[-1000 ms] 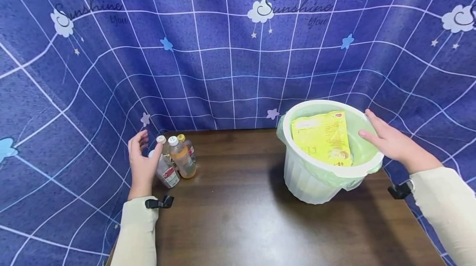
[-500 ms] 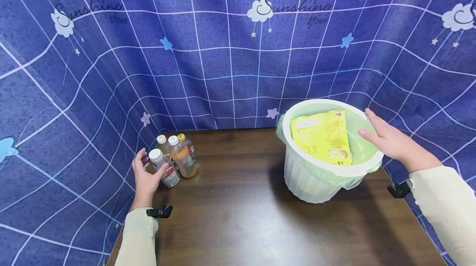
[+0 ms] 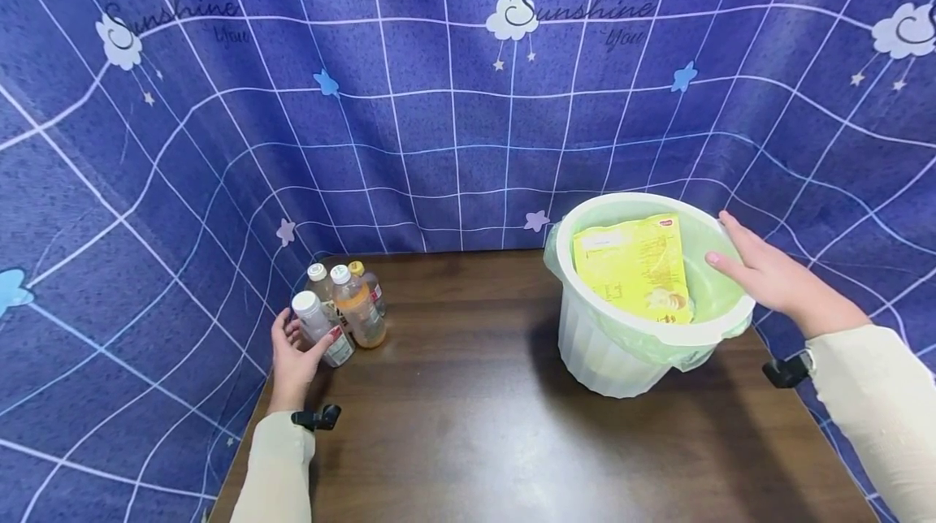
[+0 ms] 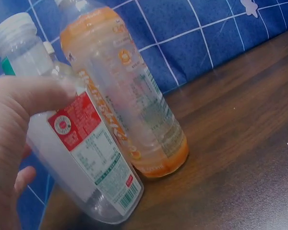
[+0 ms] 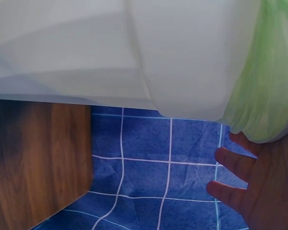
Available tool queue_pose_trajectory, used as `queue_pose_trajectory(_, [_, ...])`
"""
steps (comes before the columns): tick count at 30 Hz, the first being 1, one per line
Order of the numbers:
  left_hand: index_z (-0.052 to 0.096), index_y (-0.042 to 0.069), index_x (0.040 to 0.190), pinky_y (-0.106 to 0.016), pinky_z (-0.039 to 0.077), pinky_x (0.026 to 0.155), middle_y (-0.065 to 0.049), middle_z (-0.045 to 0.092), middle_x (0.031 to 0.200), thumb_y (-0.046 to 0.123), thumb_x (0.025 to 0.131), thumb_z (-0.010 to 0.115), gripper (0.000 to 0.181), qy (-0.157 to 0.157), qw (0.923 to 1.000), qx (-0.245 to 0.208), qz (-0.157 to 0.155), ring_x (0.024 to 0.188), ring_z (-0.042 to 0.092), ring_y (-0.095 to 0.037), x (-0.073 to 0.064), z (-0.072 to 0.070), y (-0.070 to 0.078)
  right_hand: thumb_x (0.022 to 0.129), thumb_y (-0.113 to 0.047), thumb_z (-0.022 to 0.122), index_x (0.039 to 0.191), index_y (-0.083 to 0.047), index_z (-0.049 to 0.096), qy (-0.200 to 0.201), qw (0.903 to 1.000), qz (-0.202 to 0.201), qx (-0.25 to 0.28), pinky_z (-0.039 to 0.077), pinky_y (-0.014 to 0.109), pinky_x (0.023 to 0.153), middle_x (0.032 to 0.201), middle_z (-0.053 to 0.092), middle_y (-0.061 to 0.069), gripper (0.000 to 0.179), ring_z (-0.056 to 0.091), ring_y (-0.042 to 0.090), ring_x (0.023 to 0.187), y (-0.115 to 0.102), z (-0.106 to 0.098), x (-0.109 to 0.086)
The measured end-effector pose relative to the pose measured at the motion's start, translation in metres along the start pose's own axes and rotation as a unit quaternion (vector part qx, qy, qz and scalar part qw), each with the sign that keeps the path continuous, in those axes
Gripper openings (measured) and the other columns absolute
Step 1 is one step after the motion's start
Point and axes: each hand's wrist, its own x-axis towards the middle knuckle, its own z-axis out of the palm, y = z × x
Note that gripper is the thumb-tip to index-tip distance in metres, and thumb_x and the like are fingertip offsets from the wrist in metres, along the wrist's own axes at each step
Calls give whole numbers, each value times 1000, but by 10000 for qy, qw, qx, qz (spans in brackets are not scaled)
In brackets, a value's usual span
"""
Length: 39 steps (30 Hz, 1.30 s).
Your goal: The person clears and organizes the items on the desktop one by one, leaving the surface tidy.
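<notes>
In the head view my left hand [image 3: 296, 356] is at a clear plastic bottle [image 3: 322, 336] with a white cap. The thumb lies across its red and white label [image 4: 77, 120], and the fingers go round the far side, partly hidden. Right beside it stands an orange-labelled bottle [image 4: 122, 91]. My right hand [image 3: 778, 283] holds the rim of a white trash bin [image 3: 614, 360] with a pale green liner, thumb over the inside and fingers spread along the outside. A flat yellow package [image 3: 632, 267] leans inside the bin.
Behind these two bottles stand a white-capped bottle [image 3: 318, 275] and a yellow-capped bottle [image 3: 371, 287]. The brown wooden table [image 3: 468, 393] is bordered at the back and sides by a blue grid-patterned curtain [image 3: 468, 125].
My left hand has come down and to the right, from raised beside the bottles to round the clear bottle. The right hand and the bin have stayed in place.
</notes>
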Motion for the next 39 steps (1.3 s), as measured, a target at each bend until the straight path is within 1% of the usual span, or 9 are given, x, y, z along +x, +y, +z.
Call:
queue_pose_trajectory(8, [24,11,157,-52,37,111,-18,46,135,-4,81,79,95,-74,9995,68,-292,126,45,-33,0,-1,3,108,-35,42,159,2,-3,-19,10000,46,-23,11,69,117,162,3,35,78,9,55,147,-1,0,1])
queue_pose_trajectory(13, [26,8,155,-54,36,112,-18,47,135,-4,82,78,91,-277,9990,63,-345,124,44,-32,1,-3,5,108,-37,41,159,1,-4,-49,9999,126,-39,12,70,116,162,3,35,79,9,55,147,-2,-1,1])
queue_pose_trajectory(20, [35,7,152,-50,40,110,-12,48,133,-2,82,80,84,-310,9988,55,-373,122,47,-24,0,-9,9,108,-36,41,159,1,-4,-89,9999,102,-24,11,70,116,162,2,35,78,7,55,147,-3,-1,2])
queue_pose_trajectory(23, [42,4,149,-52,41,110,-12,47,134,1,82,81,78,-348,9992,125,-170,124,48,-27,1,-13,19,108,-36,41,159,3,-3,-81,9999,88,-28,11,70,116,162,2,35,78,7,55,147,-3,-1,1])
queue_pose_trajectory(27, [52,-3,141,-54,44,107,-12,48,131,1,81,82,68,-364,9984,278,318,120,50,-23,5,-18,37,108,-35,41,159,3,-3,-61,10000,66,5,10,69,117,162,2,35,78,7,55,147,-1,-1,0])
queue_pose_trajectory(29, [55,-3,138,-45,49,104,-10,50,128,1,80,83,65,-342,9974,364,510,116,50,-16,6,-19,47,108,-35,41,159,3,-3,-50,10000,50,23,10,69,117,162,2,35,78,8,55,147,-1,0,1])
queue_pose_trajectory(31, [57,-3,136,-30,53,98,-6,52,125,1,79,84,63,-306,9961,490,664,111,48,-9,7,-21,57,108,-35,41,159,3,-3,-46,10000,28,47,10,69,117,162,2,36,78,8,55,147,0,0,1])
queue_pose_trajectory(34, [58,-3,134,-12,51,86,-2,53,122,-1,78,85,62,-299,9956,468,761,108,48,-4,8,-21,72,108,-35,41,159,3,-3,-28,10000,1,45,10,70,116,161,2,36,77,8,56,147,0,0,1])
queue_pose_trajectory(39, [58,-6,132,-13,50,82,-6,55,120,-5,78,82,59,-361,9957,315,795,106,50,-6,7,-20,102,108,-35,41,159,3,-3,-45,10000,38,35,10,69,117,162,2,35,78,7,55,148,0,0,0])
